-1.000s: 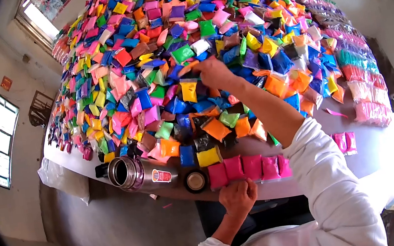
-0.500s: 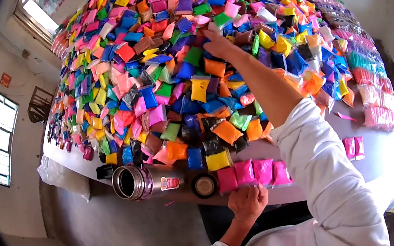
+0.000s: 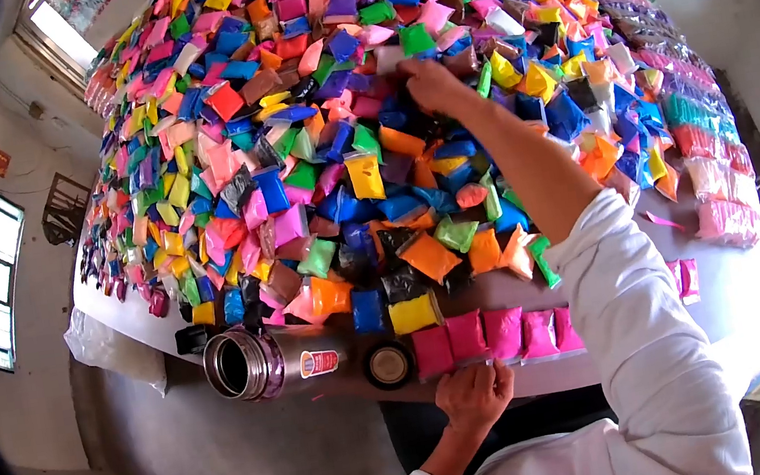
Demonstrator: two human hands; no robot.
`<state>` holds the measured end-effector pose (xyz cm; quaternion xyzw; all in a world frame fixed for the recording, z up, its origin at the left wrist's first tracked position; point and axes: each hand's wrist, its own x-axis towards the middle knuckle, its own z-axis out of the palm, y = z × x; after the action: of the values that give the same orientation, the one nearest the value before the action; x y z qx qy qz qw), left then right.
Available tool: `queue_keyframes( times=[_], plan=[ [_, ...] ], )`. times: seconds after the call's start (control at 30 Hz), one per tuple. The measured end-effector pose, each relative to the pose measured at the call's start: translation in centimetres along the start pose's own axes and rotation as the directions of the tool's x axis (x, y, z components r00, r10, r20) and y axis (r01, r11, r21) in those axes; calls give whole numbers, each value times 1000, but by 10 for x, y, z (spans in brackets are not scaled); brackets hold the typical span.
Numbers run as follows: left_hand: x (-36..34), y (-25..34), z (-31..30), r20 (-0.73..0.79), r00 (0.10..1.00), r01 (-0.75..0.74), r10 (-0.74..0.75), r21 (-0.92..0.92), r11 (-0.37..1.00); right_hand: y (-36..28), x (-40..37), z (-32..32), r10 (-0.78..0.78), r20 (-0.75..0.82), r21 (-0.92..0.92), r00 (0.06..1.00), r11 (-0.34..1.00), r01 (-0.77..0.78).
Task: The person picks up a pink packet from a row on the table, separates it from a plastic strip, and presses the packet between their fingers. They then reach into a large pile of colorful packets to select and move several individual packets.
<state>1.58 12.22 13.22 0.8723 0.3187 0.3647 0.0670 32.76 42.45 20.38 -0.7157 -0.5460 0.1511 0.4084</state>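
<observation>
Small sealed packets of many colours lie heaped over the table [image 3: 554, 370]. My right hand [image 3: 436, 86] reaches far into the heap, beside a pale packet [image 3: 390, 58] and below a green packet [image 3: 416, 39]; its fingertips are partly hidden, and what they hold cannot be made out. My left hand [image 3: 476, 393] is closed at the table's front edge, just below a row of bright pink packets [image 3: 504, 333]. Its curled fingers touch or nearly touch the row's lower edge, and nothing can be made out in them.
An open steel flask [image 3: 304, 356] lies on its side at the front left, with a round lid [image 3: 388, 366] beside it. A clear plastic bag [image 3: 114, 348] hangs at the left edge. Stacked packs [image 3: 729, 220] line the right side.
My right hand has shifted slightly right and down within the heap. More of the pink row shows beside my right sleeve. The whole view has moved slightly. My left hand remains closed.
</observation>
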Motion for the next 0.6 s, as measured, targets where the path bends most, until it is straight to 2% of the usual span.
queue_keyframes(
  times=[0.07,0.1,0.13,0.17,0.2,0.27,0.3,0.37,0.4,0.47,0.5,0.53,0.6],
  plan=[
    [2,0,2,-14,1000,4,-4,2,1000,-10,2,-13,-49,-126,-16,991,999,48],
    [3,0,1,-20,1000,8,-8,4,1000,-4,10,-12,-202,-259,-82,945,979,187],
    [4,1,0,-25,1000,11,-11,7,1000,1,22,-16,-349,-376,-165,858,937,309],
    [5,0,0,-23,1000,11,-11,5,1000,6,41,-28,-152,-243,-80,958,987,136],
    [4,0,0,-30,1000,10,-10,0,1000,3,40,-40,-59,-77,135,995,988,69],
    [3,-1,0,-36,999,13,-13,-5,1000,0,40,-50,-58,45,50,997,997,55],
    [2,-1,-1,-23,1000,11,-11,-5,1000,2,42,-47,-57,45,47,997,997,55],
    [4,-1,1,-6,1000,9,-9,-11,1000,9,41,-30,-225,87,-284,970,928,241],
    [3,0,1,-7,1000,12,-13,-32,999,9,34,-20,-217,88,-283,972,930,233],
    [3,0,0,-7,1000,16,-16,-48,999,5,22,3,-293,-124,-585,948,793,169],
    [3,0,-1,-5,1000,18,-18,-48,999,3,20,12,-353,-171,-660,920,734,159],
    [3,0,-1,-5,1000,21,-21,-47,999,2,20,13,-355,-170,-660,919,734,161],
    [4,-1,1,-21,999,24,-25,-43,999,-9,20,14,-64,-237,-340,969,940,-21]
  ],
)
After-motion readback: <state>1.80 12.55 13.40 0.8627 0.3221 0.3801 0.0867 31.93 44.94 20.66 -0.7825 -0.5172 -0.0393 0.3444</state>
